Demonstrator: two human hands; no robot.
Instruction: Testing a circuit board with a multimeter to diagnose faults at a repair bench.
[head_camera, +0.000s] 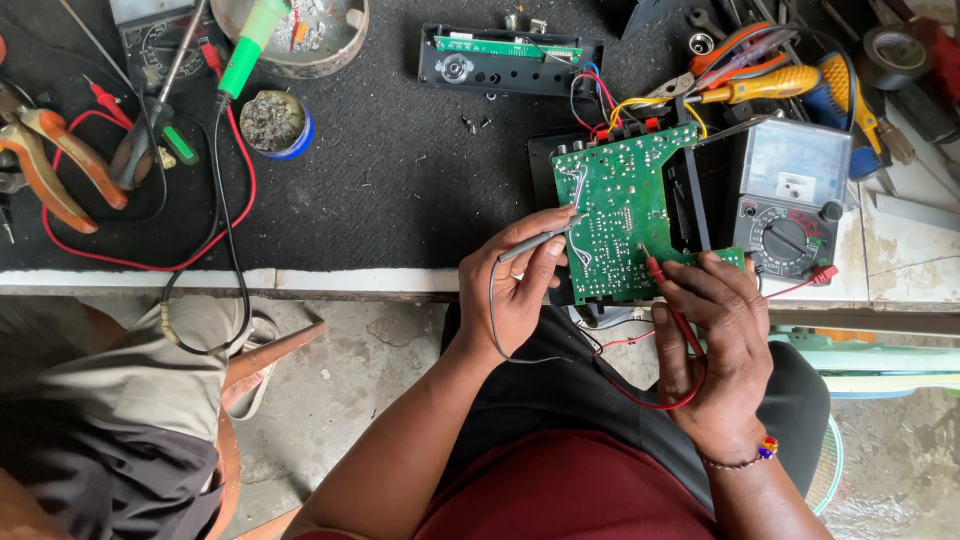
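The step in hand looks like a probing check on the green rectangular printed circuit board (625, 205), which stands tilted at the near edge of the black-matted workbench (380, 190), just left of the grey analogue multimeter with its round selector dial (790, 195). The board's solder side faces the person, and coloured wires run from its far edge to the black plastic casing (510, 60) lying farther back.

The left hand (520, 285) pinches the slim grey test probe (535, 243) between thumb and forefinger, with the tip laid against the board's left edge. The right hand (715, 330) pinches the red test probe (655, 268) in the same way, its tip touching the lower middle of the board, while the other fingers curl against the board's near right corner and seem to steady it. Red and dark leads loop down over the lap.

By my judgement, the next move calls for both tips to rest firmly on their solder points without slipping onto neighbouring joints. Both forearms come up from the near side, wrists bent inward toward the board.
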